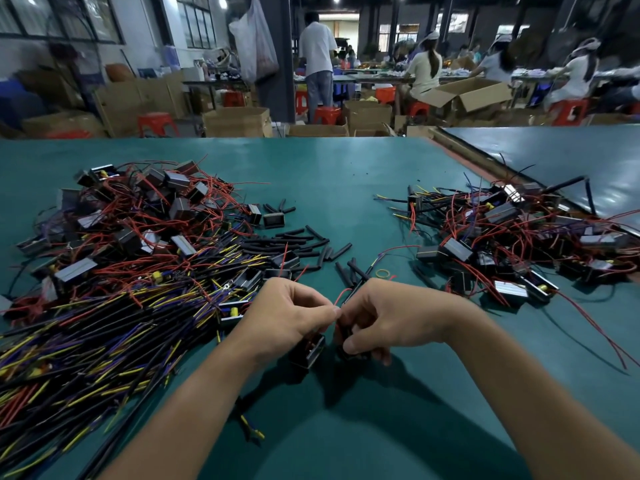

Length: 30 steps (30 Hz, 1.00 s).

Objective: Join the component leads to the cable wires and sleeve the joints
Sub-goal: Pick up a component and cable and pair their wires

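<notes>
Above the table (346, 188), our left hand (287, 313) pinches a red lead (341, 294), component (309, 350) just beneath; our right hand (391, 320) curls round a dark cable end (346, 353). A loose twist may pull apart before sleeving.

- Factory assembly hall.
- Heaps of wired parts (138, 216) and cut cables (104, 323) across a green table (329, 174).
- Beyond the far edge: cardboard boxes (239, 121), red stools (154, 121), seated workers (424, 69).

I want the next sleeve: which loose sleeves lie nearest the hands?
The few sleeves just beyond the right hand, beside the yellow band; the others lie farther back by the left pile.
</notes>
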Available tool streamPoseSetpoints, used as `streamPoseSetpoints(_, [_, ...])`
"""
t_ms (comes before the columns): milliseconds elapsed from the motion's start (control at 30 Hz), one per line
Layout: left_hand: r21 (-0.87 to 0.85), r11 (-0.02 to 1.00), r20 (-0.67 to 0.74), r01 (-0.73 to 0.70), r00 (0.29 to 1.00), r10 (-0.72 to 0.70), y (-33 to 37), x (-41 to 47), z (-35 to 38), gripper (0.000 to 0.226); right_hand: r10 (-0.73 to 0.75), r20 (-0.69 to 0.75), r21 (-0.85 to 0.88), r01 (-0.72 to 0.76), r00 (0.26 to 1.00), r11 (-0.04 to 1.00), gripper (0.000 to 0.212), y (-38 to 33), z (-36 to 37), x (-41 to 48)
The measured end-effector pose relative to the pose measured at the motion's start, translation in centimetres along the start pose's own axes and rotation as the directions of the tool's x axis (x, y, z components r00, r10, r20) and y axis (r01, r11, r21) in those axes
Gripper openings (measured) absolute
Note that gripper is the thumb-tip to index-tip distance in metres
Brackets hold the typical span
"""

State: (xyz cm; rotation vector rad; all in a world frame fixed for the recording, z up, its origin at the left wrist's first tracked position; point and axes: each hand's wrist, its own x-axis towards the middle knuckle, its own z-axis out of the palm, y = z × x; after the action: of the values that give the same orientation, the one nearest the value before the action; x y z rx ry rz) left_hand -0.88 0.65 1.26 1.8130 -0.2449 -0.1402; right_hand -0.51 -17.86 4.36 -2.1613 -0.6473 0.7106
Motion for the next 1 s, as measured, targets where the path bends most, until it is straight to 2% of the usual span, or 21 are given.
streamPoseSetpoints(167, [-0.037, 0.999, -0.002, -0.017, 1.000, 0.017, 0.5, -0.2, 0.1, 0.011, 0.011, -0.016, 0.065, -0.010, 1.000, 0.998, 0.007, 0.1, -0.4, -0.3])
streamPoseSetpoints(433, [-0.062, 0.998, -0.005, 0.005, 1.000, -0.006, 0.4, 0.0, 0.3, 0.010, 0.033, 0.003, 0.087, -0.033, 0.999, 0.996, 0.005, 0.3, -0.4, -0.1])
streamPoseSetpoints(533, [-0.025, 1.000, -0.050, -0.006, 0.999, 0.005, 0.4, -0.1, 0.4, 0.010, 0.055, -0.050, 0.113, -0.049, 0.997, 0.992, 0.009, 0.5, -0.6, -0.1])
streamPoseSetpoints(633, [0.043, 0.999, -0.092, -0.009, 0.996, 0.013, 0.1, 0.0, 0.2, 0.010, 0.083, -0.141, 0.152, -0.061, 0.987, 0.986, 0.004, 0.8, -1.0, -0.2])
streamPoseSetpoints(733, [0.075, 0.996, -0.112, 0.041, 0.993, -0.032, -0.2, 0.3, -0.2, 0.008, 0.071, -0.159, 0.133, -0.050, 0.985, 0.990, 0.002, 1.0, -1.4, -0.2])
streamPoseSetpoints(900, [0.000, 0.993, -0.046, 0.120, 0.992, -0.119, 0.1, 0.1, -0.5, 0.010, 0.070, -0.135, 0.081, -0.059, 0.988, 0.995, 0.005, 1.0, -0.9, 0.1])
streamPoseSetpoints(1000, [-0.008, 0.994, -0.024, 0.107, 0.994, -0.107, 0.1, 0.2, -0.3, 0.012, 0.053, -0.147, 0.060, -0.045, 0.988, 0.997, 0.005, 1.0, -0.9, 0.1])
